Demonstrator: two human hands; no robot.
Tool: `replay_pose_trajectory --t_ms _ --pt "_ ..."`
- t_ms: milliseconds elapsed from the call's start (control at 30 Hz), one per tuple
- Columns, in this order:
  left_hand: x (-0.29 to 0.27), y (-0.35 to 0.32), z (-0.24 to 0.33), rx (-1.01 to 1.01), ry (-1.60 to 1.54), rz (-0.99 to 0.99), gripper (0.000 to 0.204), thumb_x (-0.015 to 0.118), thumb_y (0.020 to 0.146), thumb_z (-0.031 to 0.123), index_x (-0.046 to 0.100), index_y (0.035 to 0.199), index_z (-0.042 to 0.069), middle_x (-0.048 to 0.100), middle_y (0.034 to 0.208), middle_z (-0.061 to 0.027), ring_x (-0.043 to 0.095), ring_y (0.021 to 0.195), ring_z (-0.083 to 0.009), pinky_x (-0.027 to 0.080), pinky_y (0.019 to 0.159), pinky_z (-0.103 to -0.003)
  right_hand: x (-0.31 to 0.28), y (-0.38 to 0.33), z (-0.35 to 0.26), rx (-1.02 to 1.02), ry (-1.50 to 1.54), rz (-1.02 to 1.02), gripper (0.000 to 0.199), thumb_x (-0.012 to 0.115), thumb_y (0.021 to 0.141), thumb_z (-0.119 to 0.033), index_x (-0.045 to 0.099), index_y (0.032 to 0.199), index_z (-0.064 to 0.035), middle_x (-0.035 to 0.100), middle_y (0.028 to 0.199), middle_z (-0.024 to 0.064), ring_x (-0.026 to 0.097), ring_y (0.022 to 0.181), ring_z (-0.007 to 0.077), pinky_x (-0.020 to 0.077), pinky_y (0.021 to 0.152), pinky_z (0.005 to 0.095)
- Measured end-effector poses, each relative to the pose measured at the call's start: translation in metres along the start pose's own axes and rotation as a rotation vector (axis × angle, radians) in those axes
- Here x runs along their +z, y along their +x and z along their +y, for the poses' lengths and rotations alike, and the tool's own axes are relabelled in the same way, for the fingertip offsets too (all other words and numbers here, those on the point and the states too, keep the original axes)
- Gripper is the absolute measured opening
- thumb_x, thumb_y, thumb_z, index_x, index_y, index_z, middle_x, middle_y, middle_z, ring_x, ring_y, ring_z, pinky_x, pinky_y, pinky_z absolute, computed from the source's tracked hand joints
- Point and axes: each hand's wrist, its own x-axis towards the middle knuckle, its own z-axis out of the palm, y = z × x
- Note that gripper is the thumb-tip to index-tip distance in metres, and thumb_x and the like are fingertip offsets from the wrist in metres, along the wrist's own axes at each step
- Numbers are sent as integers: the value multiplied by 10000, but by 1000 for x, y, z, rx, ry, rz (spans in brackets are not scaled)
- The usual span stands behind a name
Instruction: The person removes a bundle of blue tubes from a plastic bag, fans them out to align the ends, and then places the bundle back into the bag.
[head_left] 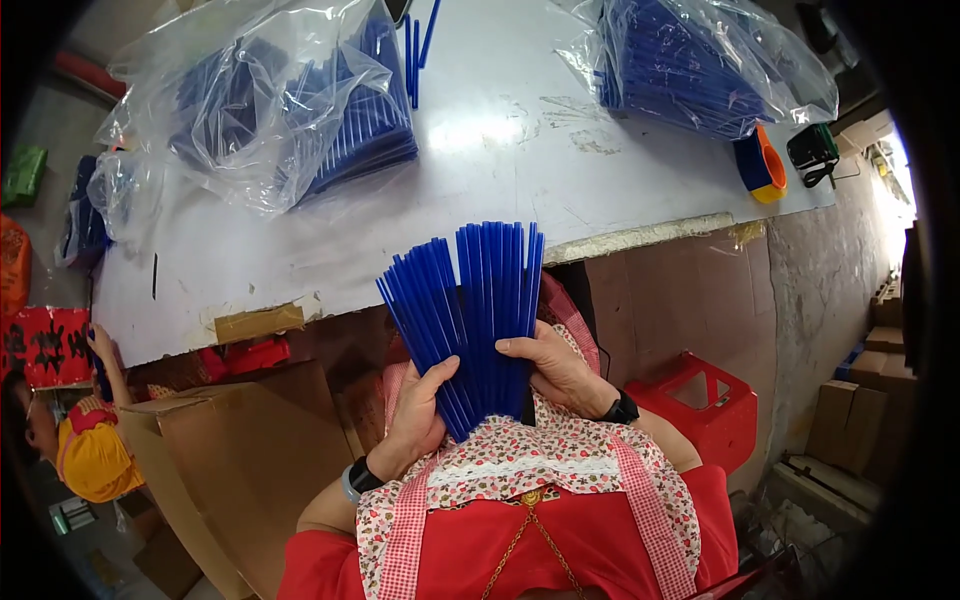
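My left hand (418,402) is closed around a fanned bundle of thin blue plastic straws (430,318), its thumb laid across the front. My right hand (568,372) grips a second bundle of the same straws (500,290), standing more upright, its thumb also pressed on the front. The two bundles meet at their lower ends close to my apron and spread apart toward the top in a V. Their upper ends reach the near edge of the white table (480,190). Fingers behind the bundles are mostly hidden.
Clear plastic bags of blue straws lie at the table's far left (350,130) and far right (680,75). Several loose straws (413,60) lie between them. An orange, blue and yellow ring (768,170) sits right. A cardboard box (250,430), red stool (735,415) and another person (95,455) are below.
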Motion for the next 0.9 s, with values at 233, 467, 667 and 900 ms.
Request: replay_pose_trajectory --t_ms 233,467,667,900 --pt "1 -3 0 23 -29 11 326 539 933 104 511 1255 59 604 1187 -83 595 1059 -205 487 942 -369 -3 -1 2 13 25 -7 369 623 858 -48 534 1213 -4 622 1144 117 612 1044 187 500 943 351" --pt "-4 -6 1 78 -63 48 421 535 917 95 439 1326 69 571 1235 -119 565 1123 -254 465 974 -429 -2 -5 -1 13 18 6 363 629 853 -51 545 1205 -11 628 1132 106 614 1032 178 498 940 345" --pt "-7 -8 1 124 -109 26 387 516 929 77 456 1311 65 568 1246 -95 558 1131 -217 456 986 -378 -6 -5 1 5 18 15 358 632 853 -58 552 1200 -26 631 1121 90 616 1017 171 501 925 335" --pt "-7 -9 3 156 -142 6 388 508 934 83 448 1317 56 563 1253 -96 552 1141 -218 449 996 -375 -8 -4 2 -2 8 13 365 636 853 -71 550 1206 -31 632 1117 88 614 1018 171 499 925 339"
